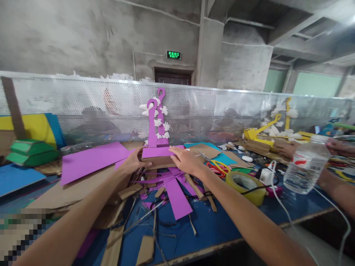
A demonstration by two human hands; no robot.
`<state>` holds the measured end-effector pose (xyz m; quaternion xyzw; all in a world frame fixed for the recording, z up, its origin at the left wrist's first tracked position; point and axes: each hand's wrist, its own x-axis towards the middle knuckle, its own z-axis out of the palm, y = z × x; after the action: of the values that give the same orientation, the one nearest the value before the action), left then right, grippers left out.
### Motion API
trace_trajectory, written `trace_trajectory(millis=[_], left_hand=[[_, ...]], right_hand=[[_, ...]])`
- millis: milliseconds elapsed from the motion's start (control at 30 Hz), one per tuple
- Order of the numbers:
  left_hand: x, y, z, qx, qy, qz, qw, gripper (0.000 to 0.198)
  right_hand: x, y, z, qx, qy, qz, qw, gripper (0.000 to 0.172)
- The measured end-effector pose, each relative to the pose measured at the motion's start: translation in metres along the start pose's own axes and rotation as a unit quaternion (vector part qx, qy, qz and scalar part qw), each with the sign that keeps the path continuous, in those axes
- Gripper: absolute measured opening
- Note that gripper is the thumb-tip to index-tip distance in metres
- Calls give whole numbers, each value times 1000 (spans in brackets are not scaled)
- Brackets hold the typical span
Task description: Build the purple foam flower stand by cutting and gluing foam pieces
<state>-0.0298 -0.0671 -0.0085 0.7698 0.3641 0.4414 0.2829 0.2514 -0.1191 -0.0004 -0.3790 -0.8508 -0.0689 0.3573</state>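
Note:
A low cardboard box [159, 152] with a purple top and bare brown front lies between my hands. My left hand [136, 162] grips its left end, thumb along the front face. At the right end, my right hand [185, 160] is closed over the edge, fingers on the purple top. Just behind rises a purple hook-topped post [152, 123], with a second purple hook-topped post [161, 122] beyond it and white fluffy tufts around them. Whether the front post is joined to the box, I cannot tell. A purple strip [177, 197] and cardboard scraps lie in front.
A large purple sheet [93, 162] and green box-like pieces [31, 152] lie left. To the right are scissors [217, 166], a tape roll [245, 186], a plastic bottle [306, 166] and a white cable [280, 207]. Another person's arm [337, 188] reaches in. A perforated metal screen [199, 114] stands behind.

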Motion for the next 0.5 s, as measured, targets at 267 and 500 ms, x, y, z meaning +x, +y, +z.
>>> trace_trajectory(millis=[267, 500], left_hand=[[0, -1, -4, -5, 40, 45, 998, 83], [2, 1, -5, -22, 58, 32, 998, 94]], right_hand=[[2, 44, -16, 261, 147, 219, 929, 34], [2, 39, -14, 502, 110, 219, 830, 32]])
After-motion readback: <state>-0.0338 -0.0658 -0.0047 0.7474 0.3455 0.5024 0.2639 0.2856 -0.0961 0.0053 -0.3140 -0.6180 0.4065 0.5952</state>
